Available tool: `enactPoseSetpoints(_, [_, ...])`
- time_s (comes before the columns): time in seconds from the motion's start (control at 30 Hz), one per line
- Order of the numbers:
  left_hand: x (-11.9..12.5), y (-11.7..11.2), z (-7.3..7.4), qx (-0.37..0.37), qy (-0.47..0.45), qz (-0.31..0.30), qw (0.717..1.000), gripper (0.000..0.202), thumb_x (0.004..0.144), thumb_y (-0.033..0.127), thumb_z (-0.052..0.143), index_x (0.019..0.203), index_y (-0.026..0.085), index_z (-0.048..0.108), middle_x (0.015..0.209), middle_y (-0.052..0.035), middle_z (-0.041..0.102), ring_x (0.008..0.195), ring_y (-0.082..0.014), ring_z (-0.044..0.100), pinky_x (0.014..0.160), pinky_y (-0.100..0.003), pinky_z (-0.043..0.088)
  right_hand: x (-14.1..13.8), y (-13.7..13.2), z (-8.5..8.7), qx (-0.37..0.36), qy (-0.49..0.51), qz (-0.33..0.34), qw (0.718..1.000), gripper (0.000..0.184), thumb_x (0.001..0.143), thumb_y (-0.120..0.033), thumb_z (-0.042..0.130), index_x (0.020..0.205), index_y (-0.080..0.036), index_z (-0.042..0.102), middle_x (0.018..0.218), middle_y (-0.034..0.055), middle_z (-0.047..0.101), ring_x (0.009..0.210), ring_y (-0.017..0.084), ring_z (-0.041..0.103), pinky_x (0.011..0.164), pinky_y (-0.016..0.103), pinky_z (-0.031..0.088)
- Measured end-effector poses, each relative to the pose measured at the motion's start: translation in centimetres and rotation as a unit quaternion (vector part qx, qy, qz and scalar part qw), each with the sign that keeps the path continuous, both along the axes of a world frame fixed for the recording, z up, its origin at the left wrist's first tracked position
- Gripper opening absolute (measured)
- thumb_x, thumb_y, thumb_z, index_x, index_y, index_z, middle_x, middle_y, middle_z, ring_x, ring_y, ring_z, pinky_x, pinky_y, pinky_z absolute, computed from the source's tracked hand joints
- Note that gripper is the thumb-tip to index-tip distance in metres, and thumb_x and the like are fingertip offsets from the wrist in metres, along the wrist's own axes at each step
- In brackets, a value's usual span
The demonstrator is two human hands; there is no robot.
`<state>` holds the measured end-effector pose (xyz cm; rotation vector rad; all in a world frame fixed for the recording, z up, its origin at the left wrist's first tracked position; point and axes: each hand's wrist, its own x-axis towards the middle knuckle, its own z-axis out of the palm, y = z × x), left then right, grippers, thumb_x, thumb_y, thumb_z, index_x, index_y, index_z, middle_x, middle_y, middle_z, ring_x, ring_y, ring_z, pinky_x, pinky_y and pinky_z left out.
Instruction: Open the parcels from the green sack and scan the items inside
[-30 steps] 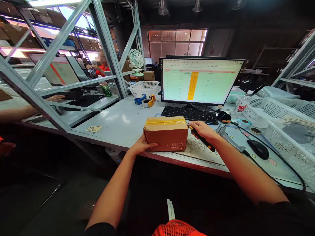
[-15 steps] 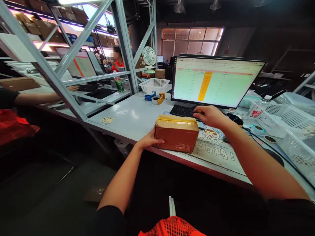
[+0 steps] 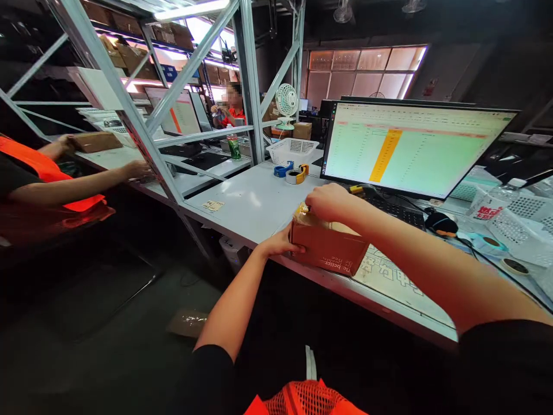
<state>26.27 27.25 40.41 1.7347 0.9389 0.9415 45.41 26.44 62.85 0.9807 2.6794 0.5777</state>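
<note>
A brown cardboard box (image 3: 326, 249) stands at the table's front edge, with yellowish tape along its top and upside-down white print on its near face. My left hand (image 3: 283, 243) grips its left end, thumb on the near side. Over the taped top, my right hand (image 3: 328, 202) is closed with its fingertips down at the left end of the tape; whatever they hold is hidden. A small yellow object (image 3: 356, 189) shows just behind my right wrist, and I cannot tell whether it touches the hand. Under the box lies a printed mat (image 3: 389, 274).
Behind the box are a keyboard (image 3: 400, 212) and a monitor (image 3: 415, 150). Tape dispensers (image 3: 296, 174) and a white basket (image 3: 294, 151) stand farther back. A mouse (image 3: 440, 222) and tape rolls (image 3: 514, 266) lie right. Left, beyond a metal post (image 3: 147, 155), a co-worker's arm (image 3: 86, 183) reaches over another table.
My right hand has moved left from beside the keyboard onto the box's top. My left hand still holds the box. The view has turned left, showing more of the co-worker.
</note>
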Motion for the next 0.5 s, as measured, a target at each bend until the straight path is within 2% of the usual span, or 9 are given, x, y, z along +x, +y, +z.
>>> enactPoseSetpoints(0.1, [0.2,-0.1,0.2,-0.013,-0.047,-0.002,0.999,0.109,0.060,0.054,0.101,0.149,0.012,0.053,0.141,-0.0198,0.067,0.138,-0.0402,0.060,0.123,-0.059,0.043,4.4,-0.2,0.4,-0.014,-0.033,-0.043,0.998,0.029,0.099,-0.018,0.057,0.115,-0.016,0.081,0.118,0.0183,0.079,0.108,0.033,0.075,0.081,0.037,0.054])
enactPoseSetpoints(0.2, [0.4,-0.3,0.4,-0.021,-0.080,-0.017,0.996,0.123,0.062,0.052,0.101,0.161,0.014,0.040,0.156,-0.0230,0.056,0.149,-0.0415,0.050,0.128,-0.058,0.038,11.2,0.0,0.0,-0.026,-0.042,-0.127,0.991,0.024,0.097,-0.016,0.061,0.107,-0.019,0.082,0.113,0.0167,0.080,0.106,0.033,0.076,0.084,0.040,0.055])
enactPoseSetpoints(0.27, [0.3,-0.7,0.9,-0.037,-0.078,-0.027,0.996,0.131,0.062,0.055,0.100,0.166,0.015,0.032,0.163,-0.0242,0.049,0.152,-0.0425,0.047,0.129,-0.059,0.037,16.1,-0.1,-1.1,-0.033,-0.031,-0.214,0.976,0.020,0.094,-0.015,0.065,0.101,-0.020,0.083,0.112,0.0175,0.080,0.107,0.034,0.076,0.088,0.043,0.054])
enactPoseSetpoints(0.33, [0.3,-1.7,2.1,-0.029,-0.057,-0.006,0.998,0.141,0.060,0.061,0.100,0.170,0.017,0.024,0.169,-0.0241,0.041,0.156,-0.0435,0.041,0.131,-0.060,0.033,20.3,-0.6,-3.1,-0.044,-0.012,-0.285,0.957,0.020,0.097,-0.020,0.064,0.103,-0.020,0.084,0.114,0.0191,0.080,0.108,0.036,0.076,0.088,0.043,0.054])
enactPoseSetpoints(0.37, [0.5,-2.5,3.1,0.000,-0.040,0.029,0.999,0.144,0.060,0.065,0.099,0.171,0.019,0.020,0.172,-0.0232,0.035,0.159,-0.0436,0.036,0.133,-0.061,0.030,21.9,-1.0,-4.4,-0.047,-0.005,-0.303,0.952,0.024,0.100,-0.023,0.061,0.107,-0.019,0.084,0.116,0.0199,0.079,0.108,0.036,0.076,0.086,0.042,0.054])
enactPoseSetpoints(0.43, [1.5,-4.8,5.6,0.117,0.000,0.136,0.984,0.136,0.068,0.070,0.093,0.172,0.022,0.019,0.177,-0.0199,0.025,0.164,-0.0414,0.026,0.136,-0.059,0.023,23.8,-1.8,-7.5,-0.044,0.011,-0.317,0.947,0.035,0.107,-0.029,0.049,0.119,-0.021,0.081,0.119,0.0191,0.079,0.108,0.033,0.077,0.082,0.039,0.055])
enactPoseSetpoints(0.5, [3.8,-7.5,8.3,0.275,0.057,0.229,0.932,0.110,0.084,0.071,0.082,0.168,0.023,0.030,0.176,-0.0162,0.029,0.164,-0.0367,0.025,0.137,-0.055,0.019,24.5,-2.2,-10.8,-0.041,0.040,-0.325,0.944,0.040,0.108,-0.032,0.042,0.122,-0.022,0.078,0.117,0.0171,0.080,0.107,0.033,0.078,0.080,0.039,0.056])
